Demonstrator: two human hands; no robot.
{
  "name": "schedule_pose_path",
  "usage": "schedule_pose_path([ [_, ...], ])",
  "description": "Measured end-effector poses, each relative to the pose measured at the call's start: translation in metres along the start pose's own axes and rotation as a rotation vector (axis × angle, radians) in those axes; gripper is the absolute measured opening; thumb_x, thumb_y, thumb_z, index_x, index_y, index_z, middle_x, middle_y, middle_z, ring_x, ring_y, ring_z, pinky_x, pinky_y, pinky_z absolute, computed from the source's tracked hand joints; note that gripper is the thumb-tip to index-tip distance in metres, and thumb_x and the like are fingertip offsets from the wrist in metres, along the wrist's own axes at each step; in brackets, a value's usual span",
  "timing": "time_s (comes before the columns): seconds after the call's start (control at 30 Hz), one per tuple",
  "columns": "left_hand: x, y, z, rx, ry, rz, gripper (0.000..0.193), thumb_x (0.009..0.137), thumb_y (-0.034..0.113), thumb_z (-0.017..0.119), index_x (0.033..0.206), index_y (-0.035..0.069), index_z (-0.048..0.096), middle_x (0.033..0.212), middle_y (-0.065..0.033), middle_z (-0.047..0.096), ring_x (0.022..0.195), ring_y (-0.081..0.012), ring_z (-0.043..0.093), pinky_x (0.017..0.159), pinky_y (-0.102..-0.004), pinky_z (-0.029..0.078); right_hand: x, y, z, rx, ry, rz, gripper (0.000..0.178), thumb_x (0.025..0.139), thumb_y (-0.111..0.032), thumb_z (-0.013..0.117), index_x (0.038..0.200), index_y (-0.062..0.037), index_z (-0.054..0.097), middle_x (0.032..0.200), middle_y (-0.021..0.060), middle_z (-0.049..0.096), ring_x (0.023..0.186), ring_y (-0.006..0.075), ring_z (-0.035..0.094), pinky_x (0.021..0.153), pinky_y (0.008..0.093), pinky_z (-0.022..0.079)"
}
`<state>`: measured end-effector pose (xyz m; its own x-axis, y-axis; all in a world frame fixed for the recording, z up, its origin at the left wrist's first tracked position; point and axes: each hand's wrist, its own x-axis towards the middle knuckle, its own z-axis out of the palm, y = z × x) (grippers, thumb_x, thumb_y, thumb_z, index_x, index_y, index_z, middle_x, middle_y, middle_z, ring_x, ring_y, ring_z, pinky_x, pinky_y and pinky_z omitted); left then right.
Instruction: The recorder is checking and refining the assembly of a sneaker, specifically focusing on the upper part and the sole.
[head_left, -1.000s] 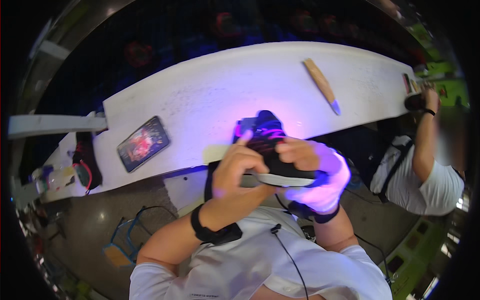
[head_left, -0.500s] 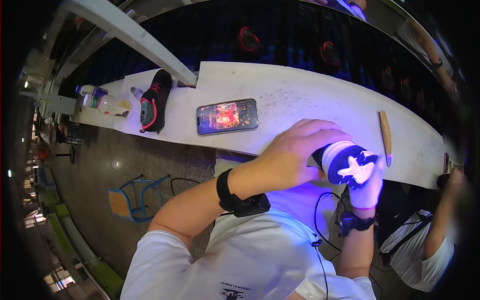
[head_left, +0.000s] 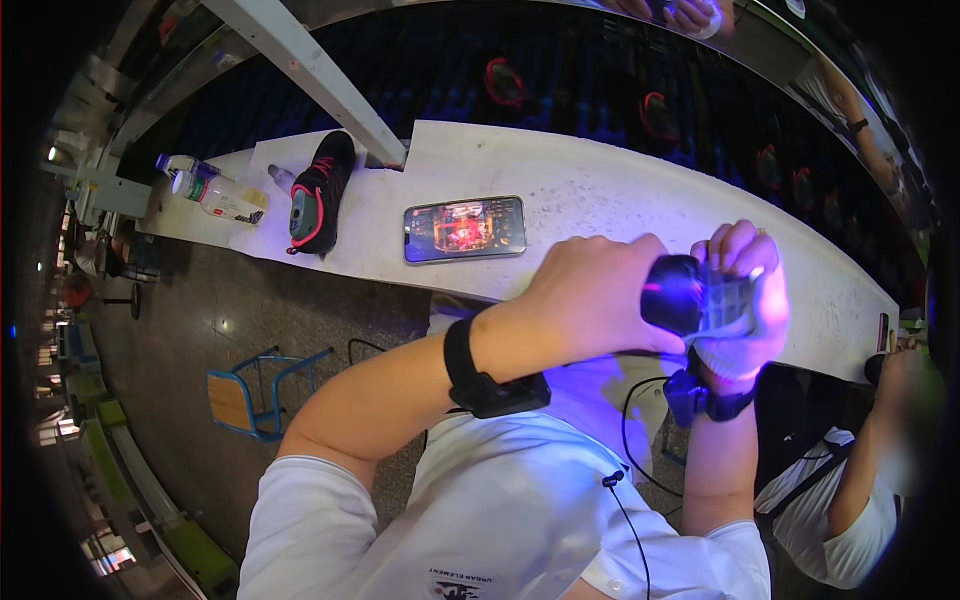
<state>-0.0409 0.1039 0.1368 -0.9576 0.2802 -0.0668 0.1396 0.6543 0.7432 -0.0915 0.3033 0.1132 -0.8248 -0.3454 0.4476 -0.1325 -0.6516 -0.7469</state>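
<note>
Over the right part of the white bench [head_left: 590, 210] I hold a black shoe [head_left: 670, 295] between both hands. My left hand [head_left: 590, 295] is wrapped round its dark upper. The fingers of my right hand [head_left: 755, 310] curl over the pale, grid-patterned sole side, in bluish-violet light. Much of the shoe is hidden by my hands. Another black shoe [head_left: 322, 195] with pink-red trim and laces rests at the left of the bench. A phone with a lit screen [head_left: 464, 230] lies between that shoe and my left hand.
Plastic bottles [head_left: 222, 196] lie at the bench's left end. A pale metal post [head_left: 310, 80] rises at the back, and a dark conveyor [head_left: 580, 90] carries several shoes beyond. A blue-framed stool [head_left: 245, 395] stands lower left; a co-worker's arm [head_left: 860, 440] is at the right.
My hands have turned the shoe, so the sole's star-like pattern no longer faces me. My right hand has risen beside it. The wooden-handled knife seen on the bench earlier is now out of sight.
</note>
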Motion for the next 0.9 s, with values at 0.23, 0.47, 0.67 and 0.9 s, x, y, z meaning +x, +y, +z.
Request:
schedule_pose_path([
  [0.23, 0.004, -0.004, -0.006, -0.257, 0.079, -0.162, 0.062, 0.071, 0.03, 0.099, 0.116, -0.001, 0.07, 0.102, -0.0097, 0.078, 0.092, -0.0159, 0.074, 0.087, -0.0321, 0.058, 0.033, 0.007, -0.007, -0.013, 0.084, 0.314, 0.024, 0.095, -0.029, 0.058, 0.097, -0.0051, 0.055, 0.102, 0.0076, 0.051, 0.094, 0.0199, 0.05, 0.088, 0.0327, 0.042],
  [0.47, 0.051, 0.022, -0.011, -0.13, 0.005, -0.133, 0.052, 0.076, 0.024, 0.096, 0.109, -0.005, 0.068, 0.084, -0.0055, 0.073, 0.07, -0.011, 0.071, 0.062, -0.0269, 0.056, 0.045, -0.01, -0.023, -0.294, -0.005, 0.426, 0.023, 0.097, -0.026, 0.059, 0.102, -0.0039, 0.056, 0.103, 0.0021, 0.05, 0.092, 0.0085, 0.049, 0.079, 0.0222, 0.043],
  [0.67, 0.072, 0.072, 0.003, 0.335, -0.093, 0.038, 0.075, 0.067, 0.048, 0.096, 0.102, -0.008, 0.063, 0.078, -0.0229, 0.072, 0.072, -0.0383, 0.076, 0.064, -0.0424, 0.059, 0.029, -0.039, -0.056, -0.329, -0.051, 0.248, 0.028, 0.098, -0.032, 0.057, 0.104, -0.004, 0.055, 0.105, 0.0059, 0.051, 0.096, 0.0162, 0.047, 0.092, 0.0285, 0.041],
  [0.9, 0.041, 0.088, 0.029, 0.569, -0.135, 0.554, 0.077, 0.076, 0.061, 0.087, 0.107, -0.003, 0.058, 0.06, -0.0074, 0.061, 0.05, -0.0262, 0.067, 0.049, -0.0402, 0.054, -0.037, -0.073, -0.045, -0.768, -0.127, 0.042, 0.049, 0.102, -0.035, 0.055, 0.132, 0.0037, 0.061, 0.129, 0.0192, 0.064, 0.128, 0.037, 0.059, 0.112, 0.0466, 0.044],
])
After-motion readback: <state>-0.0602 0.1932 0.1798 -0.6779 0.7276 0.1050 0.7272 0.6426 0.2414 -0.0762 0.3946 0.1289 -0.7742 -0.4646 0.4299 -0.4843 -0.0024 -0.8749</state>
